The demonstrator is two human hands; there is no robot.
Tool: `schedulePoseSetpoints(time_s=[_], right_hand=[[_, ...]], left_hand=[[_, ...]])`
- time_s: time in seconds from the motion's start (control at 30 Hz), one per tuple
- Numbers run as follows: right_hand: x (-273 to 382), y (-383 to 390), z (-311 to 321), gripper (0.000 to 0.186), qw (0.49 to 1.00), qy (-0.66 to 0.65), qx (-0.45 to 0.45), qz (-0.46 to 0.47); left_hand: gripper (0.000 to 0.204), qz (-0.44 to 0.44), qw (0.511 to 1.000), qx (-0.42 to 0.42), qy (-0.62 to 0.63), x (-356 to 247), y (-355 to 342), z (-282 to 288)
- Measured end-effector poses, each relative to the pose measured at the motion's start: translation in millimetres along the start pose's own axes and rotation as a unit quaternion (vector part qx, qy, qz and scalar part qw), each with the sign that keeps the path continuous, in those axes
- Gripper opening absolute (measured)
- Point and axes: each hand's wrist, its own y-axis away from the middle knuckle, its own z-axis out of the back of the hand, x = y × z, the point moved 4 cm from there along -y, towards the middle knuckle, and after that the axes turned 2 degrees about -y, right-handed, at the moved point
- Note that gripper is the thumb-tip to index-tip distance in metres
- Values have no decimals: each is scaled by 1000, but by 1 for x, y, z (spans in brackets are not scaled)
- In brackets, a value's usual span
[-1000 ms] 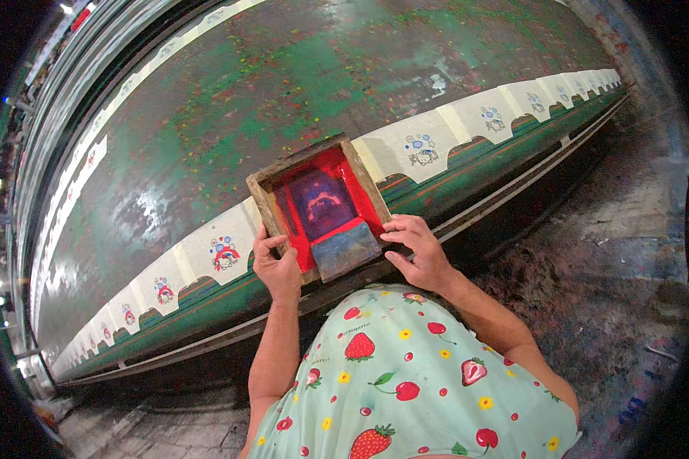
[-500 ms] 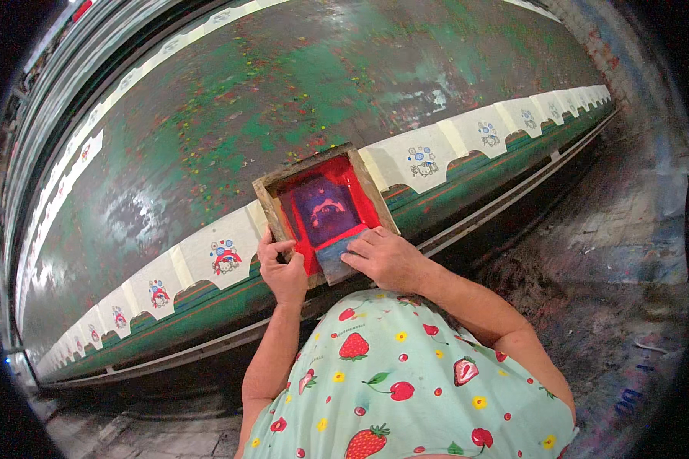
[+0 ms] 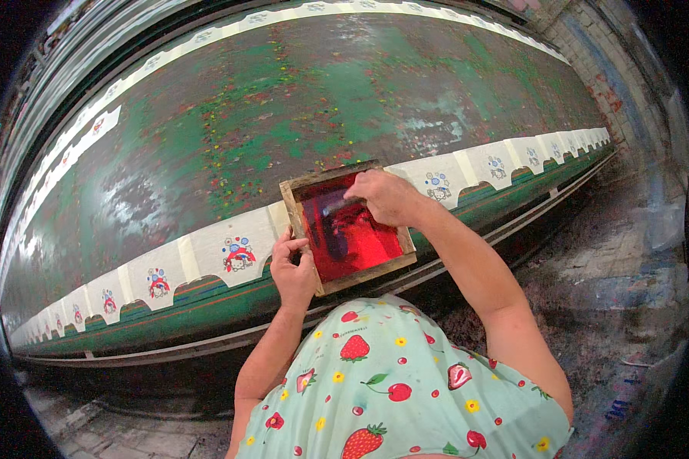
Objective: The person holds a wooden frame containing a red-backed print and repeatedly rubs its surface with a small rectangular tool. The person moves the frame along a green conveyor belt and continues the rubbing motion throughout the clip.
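Observation:
A wooden screen printing frame point(image 3: 366, 274) rests on the row of white pieces along the table's near edge. Bright red ink covers the near part of its mesh point(image 3: 360, 249); the far left part looks dark purple. My left hand point(image 3: 293, 274) is closed around the frame's left side, near the front corner. Over the far right part of the mesh, my right hand point(image 3: 390, 197) is closed on a squeegee point(image 3: 344, 205). Only a dark strip of that squeegee shows beside the fingers; my hand hides the rest.
White pieces with scalloped edges line the table's near side. Left of the frame, the prints point(image 3: 239, 254) have red and blue; to the right, a print point(image 3: 438, 186) shows blue without red. The long green table point(image 3: 283, 115) is ink-spattered. A stained floor point(image 3: 582, 252) lies at right.
My right hand has moved the squeegee from the near end of the mesh toward its far end. My left hand stays on the frame's left side. The view has shifted slightly.

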Motion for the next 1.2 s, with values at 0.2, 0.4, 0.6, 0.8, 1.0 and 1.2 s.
schedulePoseSetpoints(time_s=[0.2,0.4,0.6,0.8,1.0,1.2], right_hand=[[-7,-12,-4,38,999,-8,-51,-11],[26,33,-29,36,995,61,-84,10],[72,86,-41,29,991,76,-114,13],[92,113,-44,34,995,40,-85,-16],[86,128,-38,41,996,-57,-66,-13],[51,164,-24,38,964,-96,-234,-82]], left_hand=[[19,22,1000,7,-8,-5,-5,-1],[16,36,999,3,3,-3,-3,-2],[9,-4,999,22,-43,-6,-3,-1],[16,-26,996,-3,-83,-9,0,-4],[24,-56,988,-4,-144,-16,7,-9],[33,-44,993,-23,-104,-20,7,-13]])
